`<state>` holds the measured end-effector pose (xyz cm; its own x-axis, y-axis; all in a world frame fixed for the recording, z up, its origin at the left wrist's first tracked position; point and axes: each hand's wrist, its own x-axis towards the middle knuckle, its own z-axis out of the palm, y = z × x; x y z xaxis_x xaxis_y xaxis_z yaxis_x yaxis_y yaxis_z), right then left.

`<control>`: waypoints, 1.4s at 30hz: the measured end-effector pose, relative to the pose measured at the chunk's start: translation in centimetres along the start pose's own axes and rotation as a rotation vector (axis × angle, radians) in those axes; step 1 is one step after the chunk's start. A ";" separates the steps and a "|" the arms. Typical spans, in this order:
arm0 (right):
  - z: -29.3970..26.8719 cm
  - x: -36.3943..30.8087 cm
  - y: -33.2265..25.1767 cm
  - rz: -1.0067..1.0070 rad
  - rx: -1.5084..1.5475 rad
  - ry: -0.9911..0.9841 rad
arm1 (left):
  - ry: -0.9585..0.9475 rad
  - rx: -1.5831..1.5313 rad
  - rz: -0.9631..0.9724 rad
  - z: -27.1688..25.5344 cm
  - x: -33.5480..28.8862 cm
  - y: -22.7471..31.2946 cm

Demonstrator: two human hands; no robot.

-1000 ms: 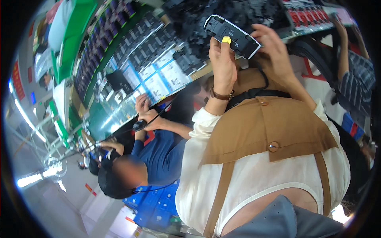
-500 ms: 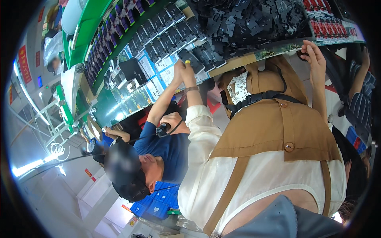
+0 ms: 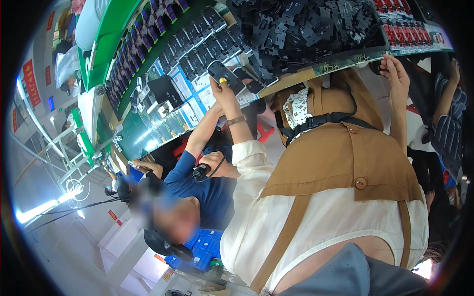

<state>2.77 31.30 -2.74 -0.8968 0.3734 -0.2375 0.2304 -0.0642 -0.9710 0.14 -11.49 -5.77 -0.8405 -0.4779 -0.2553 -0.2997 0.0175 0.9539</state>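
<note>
My left hand (image 3: pixel 224 96), a yellow cover on one fingertip, grips a flat black rectangular part (image 3: pixel 226 75) over the bench's near edge. Beneath and around it are rows of similar black parts (image 3: pixel 190 47) on white and blue sheets. A co-worker's bare forearm (image 3: pixel 202 130) reaches up behind my left wrist; the end of that hand is hidden by mine. My right hand (image 3: pixel 396 74) is raised at the bench edge on the right, fingers loosely apart. Its fingertips are close to a small dark object (image 3: pixel 376 68) whose kind I cannot make out.
A heap of black metal plates (image 3: pixel 306 29) fills the far middle. Red parts (image 3: pixel 407 32) stand in rows at far right, purple parts (image 3: pixel 143 34) at far left. The co-worker in blue (image 3: pixel 207 197), close on my left, holds a black device (image 3: pixel 201 171) with a cable.
My left hand has turned and moved slightly left, with the black part now showing more fully. The co-worker's head has shifted lower. My right hand has barely moved.
</note>
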 end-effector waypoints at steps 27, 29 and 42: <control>-3.9 -0.1 0.7 -0.041 -0.443 -0.041 | 0.566 0.683 0.129 -20.6 24.0 -10.8; -5.2 -1.7 -0.1 -0.027 -0.468 0.006 | 0.372 0.501 0.155 -18.7 26.2 -13.1; -4.6 -0.2 4.2 0.179 -0.230 0.157 | 0.585 1.044 -0.174 -19.3 24.0 -11.8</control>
<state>5.61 35.21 -6.65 -0.7692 0.5146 -0.3789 0.4744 0.0625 -0.8781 -7.80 -40.12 -20.16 -0.5025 -0.8646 -0.0004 -0.8354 0.4854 0.2581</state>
